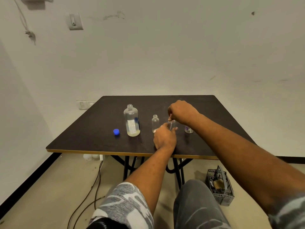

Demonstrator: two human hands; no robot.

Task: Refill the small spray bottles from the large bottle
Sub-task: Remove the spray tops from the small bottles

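Note:
The large clear bottle (131, 120) stands uncapped on the dark table (92, 138), a little liquid at its bottom. Its blue cap (116, 131) lies to its left. A small clear bottle (155, 123) stands open beside my left hand. My left hand (164, 138) grips a second small clear bottle (171, 125), mostly hidden by my fingers. My right hand (182, 112) is pinched over that bottle's top; what it holds is hidden. A third small bottle (188, 129) with a purple mark stands under my right wrist.
The table's front edge (115, 152) runs close to my knees. A grey plastic basket (220, 185) sits on the floor at the right. Cables (92, 184) trail on the floor to the left of the table legs.

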